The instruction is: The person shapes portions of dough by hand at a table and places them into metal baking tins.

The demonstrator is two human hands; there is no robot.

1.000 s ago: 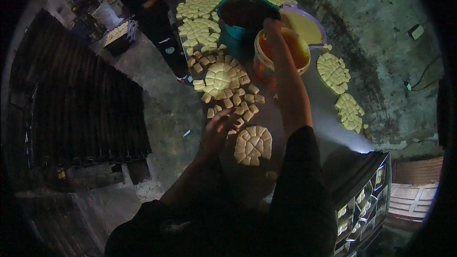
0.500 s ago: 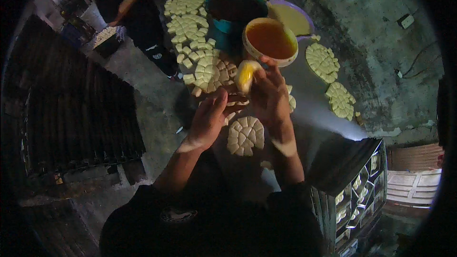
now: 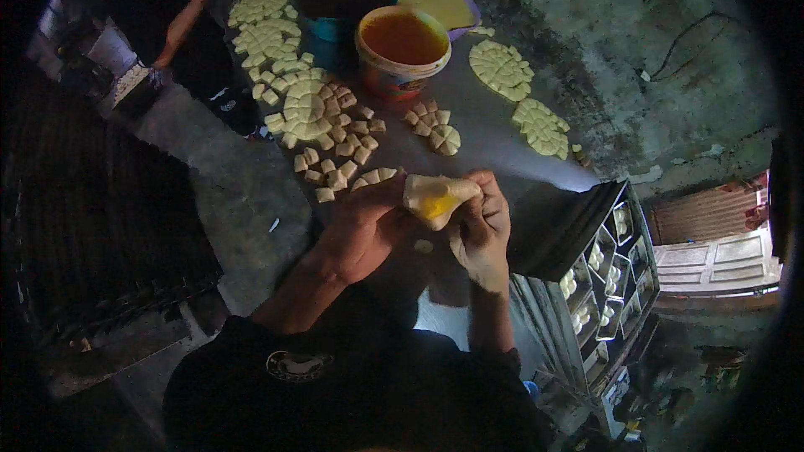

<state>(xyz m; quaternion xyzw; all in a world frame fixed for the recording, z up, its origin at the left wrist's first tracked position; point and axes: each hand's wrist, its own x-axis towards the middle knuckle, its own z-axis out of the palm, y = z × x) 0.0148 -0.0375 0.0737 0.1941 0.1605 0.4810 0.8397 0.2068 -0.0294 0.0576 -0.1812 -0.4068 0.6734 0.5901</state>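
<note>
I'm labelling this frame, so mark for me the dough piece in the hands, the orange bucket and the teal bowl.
dough piece (image 3: 435, 198): head view, on its yellow filling between both hands.
orange bucket (image 3: 394, 75): head view, on its outer wall.
teal bowl (image 3: 322, 27): head view, on its near rim.

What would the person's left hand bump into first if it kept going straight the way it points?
The left hand points rightward at the dough piece with yellow filling, which it already touches; beyond that sits the right hand. Depth is hard to judge here.

No packages, labels, signs or screens anywhere in view.
</note>
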